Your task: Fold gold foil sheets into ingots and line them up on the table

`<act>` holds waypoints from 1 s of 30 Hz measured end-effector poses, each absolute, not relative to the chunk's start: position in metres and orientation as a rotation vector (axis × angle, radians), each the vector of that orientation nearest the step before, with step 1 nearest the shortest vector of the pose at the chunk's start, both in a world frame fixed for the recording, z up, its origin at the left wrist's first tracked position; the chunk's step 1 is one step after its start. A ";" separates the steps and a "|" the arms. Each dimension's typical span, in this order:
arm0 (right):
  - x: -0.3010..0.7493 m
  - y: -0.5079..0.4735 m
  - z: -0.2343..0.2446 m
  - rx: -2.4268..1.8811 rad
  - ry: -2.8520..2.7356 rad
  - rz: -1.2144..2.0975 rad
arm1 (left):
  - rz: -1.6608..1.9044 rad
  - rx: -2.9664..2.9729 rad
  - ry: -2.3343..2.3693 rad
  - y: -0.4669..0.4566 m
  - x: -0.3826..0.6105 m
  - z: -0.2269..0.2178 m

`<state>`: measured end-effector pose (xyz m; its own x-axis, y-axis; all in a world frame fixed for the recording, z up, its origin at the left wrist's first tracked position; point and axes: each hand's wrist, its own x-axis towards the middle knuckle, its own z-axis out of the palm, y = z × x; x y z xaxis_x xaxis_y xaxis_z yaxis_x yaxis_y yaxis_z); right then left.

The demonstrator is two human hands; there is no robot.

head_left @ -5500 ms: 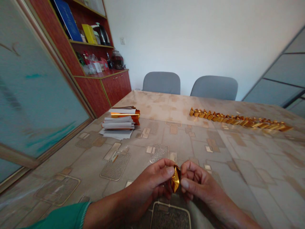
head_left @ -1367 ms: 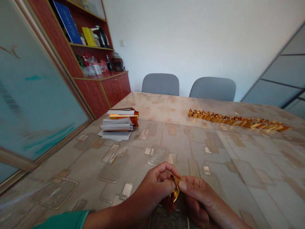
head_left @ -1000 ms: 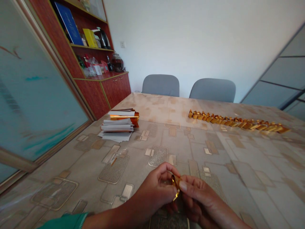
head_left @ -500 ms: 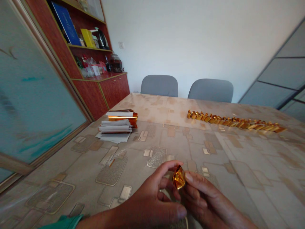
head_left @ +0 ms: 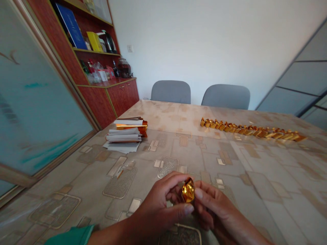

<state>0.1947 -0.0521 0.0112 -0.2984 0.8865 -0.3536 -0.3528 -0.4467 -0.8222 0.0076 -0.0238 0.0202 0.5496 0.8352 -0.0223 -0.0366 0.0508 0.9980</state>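
Ahead, gold-foil ingots (head_left: 252,130) lie lined up

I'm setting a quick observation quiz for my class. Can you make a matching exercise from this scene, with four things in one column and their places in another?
Things:
1. Crumpled gold foil
2. Row of gold foil pieces
3. Stack of papers
4. Blue book

Places:
A. On a cabinet shelf
B. Between the left hand and right hand
C. Far right of the table
D. Far left of the table

Pairs: 1-B, 2-C, 3-D, 4-A
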 end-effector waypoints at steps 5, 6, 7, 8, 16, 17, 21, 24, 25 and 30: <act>0.200 -0.044 0.001 -0.982 -0.965 1.695 | 0.726 1.344 0.768 -0.023 0.008 0.019; 0.200 -0.042 0.000 -0.961 -0.993 1.675 | 0.736 1.383 0.787 -0.023 0.008 0.019; 0.200 -0.040 -0.001 -0.949 -1.016 1.655 | 0.744 1.439 0.808 -0.023 0.007 0.021; 0.201 -0.040 -0.002 -0.947 -1.033 1.632 | 0.752 1.502 0.831 -0.022 0.007 0.022; 0.198 -0.049 0.005 -1.101 -1.196 1.295 | 0.720 1.681 0.947 -0.021 0.005 0.023; 0.198 -0.051 0.005 -1.117 -1.227 1.241 | 0.722 1.682 0.946 -0.021 0.005 0.022; 0.199 -0.048 0.001 -1.069 -1.210 1.321 | 0.756 1.637 0.933 -0.021 0.007 0.023; 0.201 -0.042 -0.001 -1.002 -1.084 1.545 | 0.838 1.562 0.898 -0.022 0.008 0.025; 0.201 -0.041 -0.001 -0.993 -1.058 1.612 | 0.865 1.546 0.879 -0.022 0.008 0.024; 0.198 -0.045 0.002 -0.927 -0.890 1.904 | 0.930 1.493 0.798 -0.026 0.010 0.015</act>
<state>0.1977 -0.0450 0.0023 -0.3930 0.8800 -0.2668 -0.3593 -0.4141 -0.8363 0.0097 -0.0263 0.0150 0.4554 0.8825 0.1173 -0.0187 -0.1222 0.9923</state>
